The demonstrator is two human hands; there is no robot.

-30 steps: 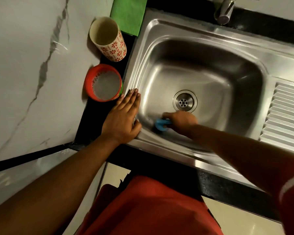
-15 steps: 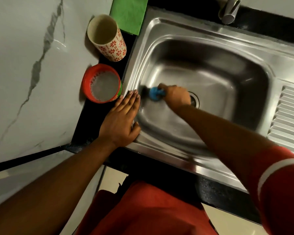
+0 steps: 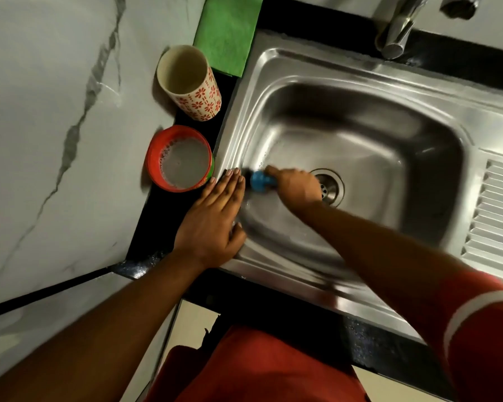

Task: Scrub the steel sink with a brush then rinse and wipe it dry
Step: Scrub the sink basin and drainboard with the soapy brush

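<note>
My right hand (image 3: 298, 185) grips the blue brush (image 3: 260, 181), fingers clenched round its handle; since a second ago it has moved from the sink's (image 3: 360, 134) near wall to the left wall, beside the drain (image 3: 330, 185). My left hand (image 3: 215, 219) stays flat on the rim, fingers straight and relaxed. No legible writing on the floral cup (image 3: 190, 82) or red tub (image 3: 180, 158) on the counter (image 3: 157, 227).

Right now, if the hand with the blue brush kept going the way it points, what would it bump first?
Probably the sink's left wall, where the brush in the right hand points. The left hand's fingers lie just beyond, on the rim.
</note>
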